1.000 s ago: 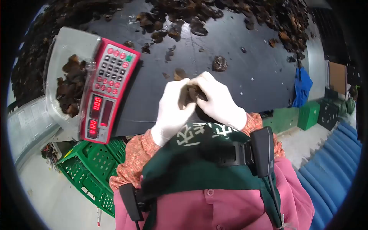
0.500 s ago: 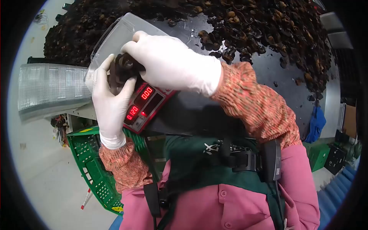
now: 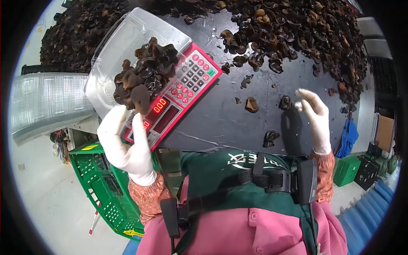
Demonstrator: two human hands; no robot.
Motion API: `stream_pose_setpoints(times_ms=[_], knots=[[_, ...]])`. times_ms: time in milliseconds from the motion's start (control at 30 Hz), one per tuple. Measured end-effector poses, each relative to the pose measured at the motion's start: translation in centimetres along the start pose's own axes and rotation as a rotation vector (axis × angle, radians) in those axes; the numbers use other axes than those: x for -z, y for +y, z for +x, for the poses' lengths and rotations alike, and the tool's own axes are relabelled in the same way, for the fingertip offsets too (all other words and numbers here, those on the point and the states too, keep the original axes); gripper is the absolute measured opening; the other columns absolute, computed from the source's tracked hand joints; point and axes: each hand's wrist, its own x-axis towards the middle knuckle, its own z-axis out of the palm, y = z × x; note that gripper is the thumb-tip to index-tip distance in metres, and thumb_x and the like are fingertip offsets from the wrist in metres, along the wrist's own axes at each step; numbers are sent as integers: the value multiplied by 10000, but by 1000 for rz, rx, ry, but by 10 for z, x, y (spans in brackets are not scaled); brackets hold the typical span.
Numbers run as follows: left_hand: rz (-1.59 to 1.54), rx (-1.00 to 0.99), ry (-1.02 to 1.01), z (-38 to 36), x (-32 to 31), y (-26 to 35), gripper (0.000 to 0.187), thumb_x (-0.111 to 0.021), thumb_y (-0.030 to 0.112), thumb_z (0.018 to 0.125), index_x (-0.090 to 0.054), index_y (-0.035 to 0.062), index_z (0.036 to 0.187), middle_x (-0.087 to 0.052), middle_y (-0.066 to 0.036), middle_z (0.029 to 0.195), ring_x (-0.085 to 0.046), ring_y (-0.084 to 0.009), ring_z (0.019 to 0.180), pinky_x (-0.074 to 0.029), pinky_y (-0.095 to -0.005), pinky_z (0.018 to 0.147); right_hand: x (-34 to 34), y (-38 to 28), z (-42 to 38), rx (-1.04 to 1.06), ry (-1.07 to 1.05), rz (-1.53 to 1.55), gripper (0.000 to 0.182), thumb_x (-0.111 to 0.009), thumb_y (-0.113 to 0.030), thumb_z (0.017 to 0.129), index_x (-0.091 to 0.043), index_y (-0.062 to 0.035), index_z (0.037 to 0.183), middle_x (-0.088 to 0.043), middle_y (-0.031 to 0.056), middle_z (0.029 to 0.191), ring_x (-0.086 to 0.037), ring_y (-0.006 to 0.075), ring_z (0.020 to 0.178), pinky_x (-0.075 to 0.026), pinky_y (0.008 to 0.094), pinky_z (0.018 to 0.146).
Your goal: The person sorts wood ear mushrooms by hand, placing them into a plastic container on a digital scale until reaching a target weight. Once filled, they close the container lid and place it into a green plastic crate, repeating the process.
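Dark wood-ear-like fungus pieces (image 3: 148,72) lie in a clear plastic tray (image 3: 123,34) on a red digital scale (image 3: 187,83), whose display shows 0.00. My left hand (image 3: 127,142), in a white glove, is at the tray's near edge, its thumb and fingers apart just below the nearest pieces. Over the right part of the dark table, my right hand (image 3: 314,117), also gloved in white, has its fingers spread. Beside its fingertips lies one small dark piece (image 3: 285,102).
A large heap of dark fungus (image 3: 306,38) covers the far side of the table (image 3: 204,123). Stacked clear trays (image 3: 51,102) stand at the left, above a green crate (image 3: 102,182). A blue cloth (image 3: 348,138) hangs at the right edge.
My right hand has left the tray and moved far right, over the table. My left hand has drawn back toward me, off the fungus, uncovering the pieces and the scale's keypad.
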Motion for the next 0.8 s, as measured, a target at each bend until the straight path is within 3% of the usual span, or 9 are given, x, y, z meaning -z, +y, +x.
stream_pose_setpoints(times_ms=[267, 333, 433, 467, 533, 633, 733, 767, 800], knots=[[120, -193, -293, 24, -23, -3, 260, -849, 63, 812, -774, 59, 1061, -731, -84, 1037, -671, -240, 963, -505, -379, 908, 3, 11, -45, -94, 96, 43, 267, -629, -88, 1016, -677, 9, 1259, -711, 67, 1143, -652, 105, 933, -525, 251, 877], [137, -201, -252, 28, -28, -16, 236, -824, 34, 826, -769, 44, 1055, -728, -123, 1042, -686, -282, 905, -537, -407, 836, 5, 17, -49, 21, 52, -122, 243, -640, -74, 986, -691, 2, 1211, -705, 59, 1084, -636, 84, 905, -520, 249, 836], [261, -264, -155, 35, -28, -20, 284, -811, 33, 862, -751, 28, 1140, -725, -109, 1116, -689, -261, 991, -543, -384, 885, -3, 18, -58, 86, -35, -318, 227, -683, -128, 930, -713, -36, 1136, -693, 78, 1008, -648, 155, 815, -526, 290, 725], [203, -268, -131, 36, -26, -17, 319, -804, -1, 857, -740, 19, 1170, -719, -109, 1142, -683, -253, 1014, -543, -378, 897, -5, 14, -63, 49, -127, -407, 299, -711, -151, 890, -703, -69, 1178, -677, 91, 1054, -671, 217, 822, -548, 311, 736], [75, -150, -60, 22, -33, 6, 306, -792, -35, 856, -742, 1, 1156, -724, -113, 1123, -682, -255, 1015, -543, -377, 905, -20, 25, -74, 292, -162, -657, 468, -757, -181, 843, -660, -106, 1294, -644, 102, 1189, -680, 257, 934, -566, 346, 796], [-160, -164, -347, 2, -54, 48, 278, -746, -57, 897, -732, -1, 1169, -716, -113, 1140, -669, -184, 992, -528, -315, 919, -39, 40, -83, 387, -177, -805, 711, -859, -229, 753, -607, -217, 1419, -598, 133, 1302, -650, 326, 1099, -568, 409, 901], [-367, -284, -681, -22, -92, 80, 382, -773, -6, 849, -705, 4, 1225, -719, -154, 1172, -691, -299, 1080, -534, -378, 964, -45, 52, -76, 454, -237, -740, 403, -830, -181, 778, -682, -130, 1149, -622, 127, 1207, -657, 323, 1059, -570, 406, 857], [-390, -311, -775, -30, -104, 85, 414, -777, 28, 853, -693, 29, 1258, -706, -157, 1211, -680, -315, 1132, -530, -404, 988, -48, 57, -74, 487, -172, -684, 183, -738, -166, 819, -652, -86, 959, -639, 109, 1101, -658, 308, 974, -562, 408, 786], [-342, -335, -799, -42, -114, 90, 484, -784, 55, 840, -666, 56, 1310, -673, -154, 1279, -659, -326, 1166, -522, -415, 999, -45, 53, -72, 439, -144, -653, 165, -726, -143, 820, -650, -86, 955, -640, 108, 1079, -662, 306, 955, -563, 402, 771]])
